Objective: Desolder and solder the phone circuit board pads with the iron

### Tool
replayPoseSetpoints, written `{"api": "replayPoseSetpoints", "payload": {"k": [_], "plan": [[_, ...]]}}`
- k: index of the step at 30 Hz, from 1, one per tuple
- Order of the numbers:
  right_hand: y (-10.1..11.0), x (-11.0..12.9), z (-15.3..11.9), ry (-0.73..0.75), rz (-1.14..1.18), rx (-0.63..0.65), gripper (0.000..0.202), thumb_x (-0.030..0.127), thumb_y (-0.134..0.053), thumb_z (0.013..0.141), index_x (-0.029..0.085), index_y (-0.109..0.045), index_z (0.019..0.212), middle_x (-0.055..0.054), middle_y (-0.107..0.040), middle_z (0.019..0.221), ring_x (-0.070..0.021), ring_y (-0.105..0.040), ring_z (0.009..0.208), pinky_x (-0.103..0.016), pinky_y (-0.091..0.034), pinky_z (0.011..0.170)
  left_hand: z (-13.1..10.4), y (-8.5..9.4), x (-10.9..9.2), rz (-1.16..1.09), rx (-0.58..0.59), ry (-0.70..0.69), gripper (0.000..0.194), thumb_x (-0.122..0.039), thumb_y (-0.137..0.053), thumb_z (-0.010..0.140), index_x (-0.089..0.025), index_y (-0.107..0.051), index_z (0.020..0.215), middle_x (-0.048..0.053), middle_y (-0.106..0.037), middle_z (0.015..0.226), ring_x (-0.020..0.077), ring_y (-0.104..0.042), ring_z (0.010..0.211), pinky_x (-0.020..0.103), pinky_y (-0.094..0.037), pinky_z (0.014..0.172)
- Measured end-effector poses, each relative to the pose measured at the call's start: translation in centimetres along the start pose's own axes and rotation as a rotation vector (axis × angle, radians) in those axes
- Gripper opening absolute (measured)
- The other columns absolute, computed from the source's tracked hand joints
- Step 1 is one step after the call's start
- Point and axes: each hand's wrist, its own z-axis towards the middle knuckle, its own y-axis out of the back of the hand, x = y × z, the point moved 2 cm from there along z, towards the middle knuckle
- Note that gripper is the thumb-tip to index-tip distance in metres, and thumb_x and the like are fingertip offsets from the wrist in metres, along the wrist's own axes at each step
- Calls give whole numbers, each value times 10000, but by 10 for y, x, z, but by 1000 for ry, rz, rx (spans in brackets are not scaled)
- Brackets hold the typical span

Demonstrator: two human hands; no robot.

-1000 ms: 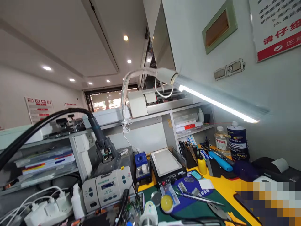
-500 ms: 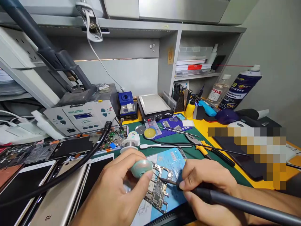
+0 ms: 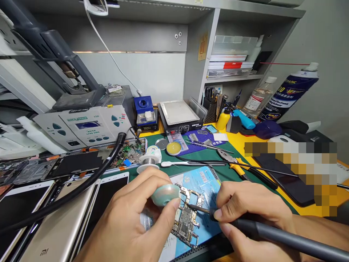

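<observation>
My left hand (image 3: 136, 214) is closed on a small, round, teal spool of desoldering braid (image 3: 165, 195), pinched between thumb and fingers over a phone circuit board (image 3: 185, 223). Any braid running down to the board is too fine to make out clearly. In a pen-like grip, my right hand (image 3: 251, 209) holds a dark soldering iron (image 3: 289, 242). Its tip points left and lies at the board's upper middle, just right of my left thumb. Under the board is a blue and white printed sheet (image 3: 209, 191).
Behind my hands lie a solder wire reel (image 3: 149, 162), a brush (image 3: 188, 163), an open tin of yellow paste (image 3: 173, 148) and pliers (image 3: 233, 163). A thick black hose (image 3: 89, 194) crosses phones at the left. The hot-air station (image 3: 87, 127) stands back left; a spray can (image 3: 289, 94) stands back right.
The view has tilted down and shifted slightly. Both hands keep their grips on the spool and the soldering iron, and the iron's tip stays at about the same part of the board.
</observation>
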Motion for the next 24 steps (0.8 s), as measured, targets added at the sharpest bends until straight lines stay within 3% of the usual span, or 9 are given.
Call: {"api": "replayPoseSetpoints", "payload": {"k": [14,24], "plan": [[2,2,1,-28,-23,16,320,-44,-629,729,239,-713,852,30,-659,666,-116,-622,540,-238,-461,524,-4,2,2,19,-9,-21,148,-187,-612,973,-287,-659,874,-30,-711,913,123,-732,844,134,-551,626],[-1,-1,-3,-55,-33,26,364,-51,-631,722,270,-700,879,16,-628,681,-156,-579,530,-300,-414,501,-2,-1,1,54,-5,-34,150,-187,-591,988,-287,-657,897,-22,-712,909,133,-742,850,153,-547,599]]}}
